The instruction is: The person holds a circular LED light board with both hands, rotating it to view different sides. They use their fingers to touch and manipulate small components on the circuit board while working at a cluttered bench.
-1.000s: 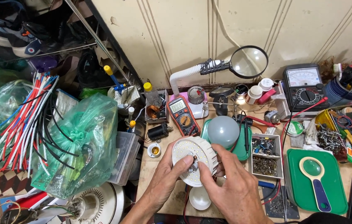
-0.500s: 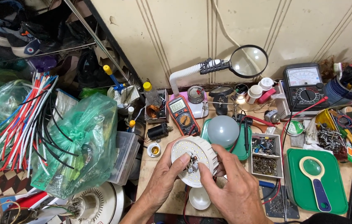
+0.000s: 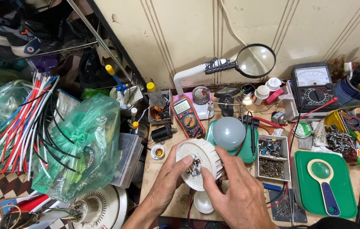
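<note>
Cluttered wooden workbench [image 3: 163, 186] stands against a cream panelled wall [image 3: 180, 38], with a dark shelf rack to its left. Your left hand [image 3: 169, 178] and right hand [image 3: 235, 193] both close their fingers around the white round lamp body [image 3: 199, 163], held tilted just above the bench near its front edge. Your right thumb tip presses at the small part at the centre of its LED disc. Just behind lies a frosted dome [image 3: 228, 132] on a green tray. Toward the back edge sit an orange multimeter [image 3: 187, 115], a magnifier on a flexible arm [image 3: 255, 60] and an analogue meter [image 3: 313, 87]. Off the left edge hang green plastic bags [image 3: 82, 144] and bundled cables [image 3: 27, 110].
</note>
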